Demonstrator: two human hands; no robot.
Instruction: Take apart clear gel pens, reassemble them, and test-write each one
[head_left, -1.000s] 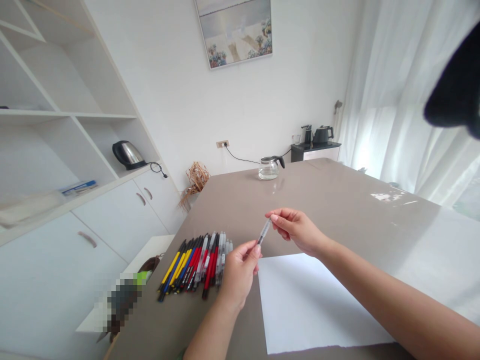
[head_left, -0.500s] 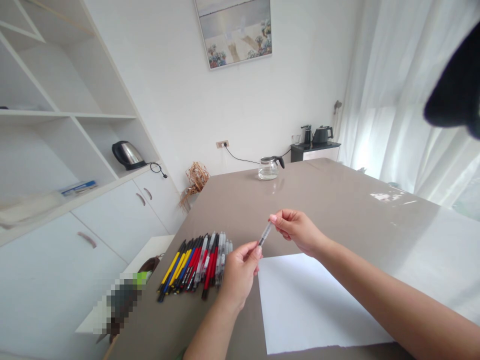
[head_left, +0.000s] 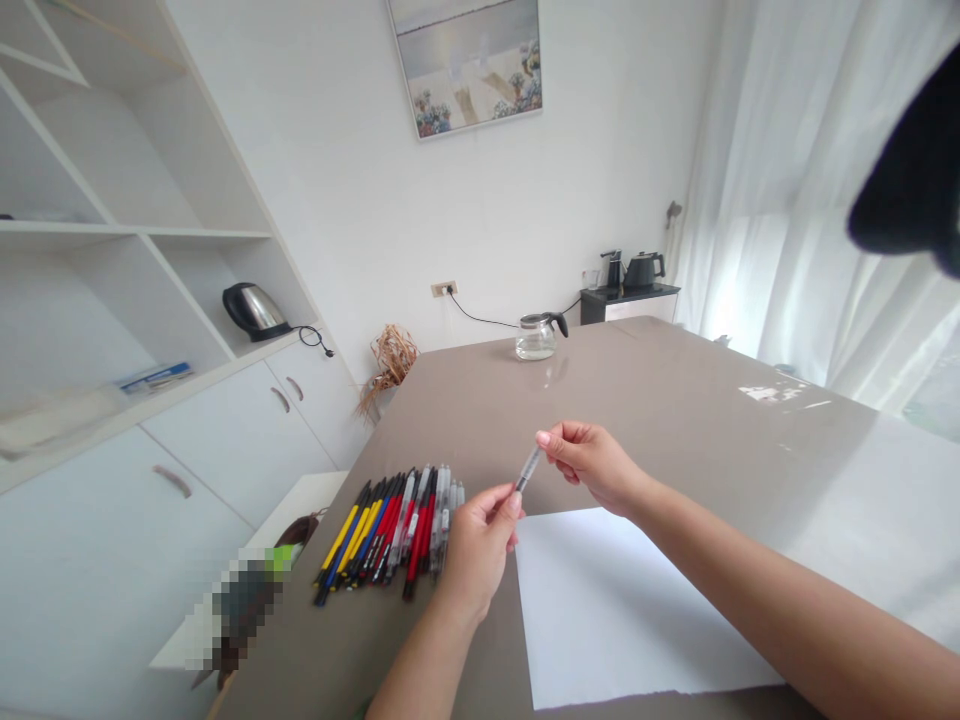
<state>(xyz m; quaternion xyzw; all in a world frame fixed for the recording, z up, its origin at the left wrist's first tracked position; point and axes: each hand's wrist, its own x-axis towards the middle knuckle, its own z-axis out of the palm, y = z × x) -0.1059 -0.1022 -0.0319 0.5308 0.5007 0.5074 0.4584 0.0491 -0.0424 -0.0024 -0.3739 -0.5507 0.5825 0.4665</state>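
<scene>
Between my two hands is a clear pen [head_left: 529,466] with a dark grip part, tilted up to the right above the table. My left hand [head_left: 484,535] is closed on its lower end, thumb and fingers pinching it. With thumb and fingertips, my right hand [head_left: 589,460] pinches the upper end. Left of my left hand lies a bundle of pens [head_left: 386,525], yellow, blue, red, black and clear, side by side. A white sheet of paper [head_left: 622,620] lies flat under my right forearm, its near right corner partly covered by the arm.
The brown table [head_left: 660,390] carries a glass pot [head_left: 535,340] with a black handle at its far side. A steel kettle [head_left: 259,310] sits on the white shelf at left. Beyond the table, a black kettle [head_left: 643,270] stands on a small cabinet.
Almost nothing differs. Both hands keep their pinch on the clear pen, and the pens and paper lie as before; the view has shifted very slightly.
</scene>
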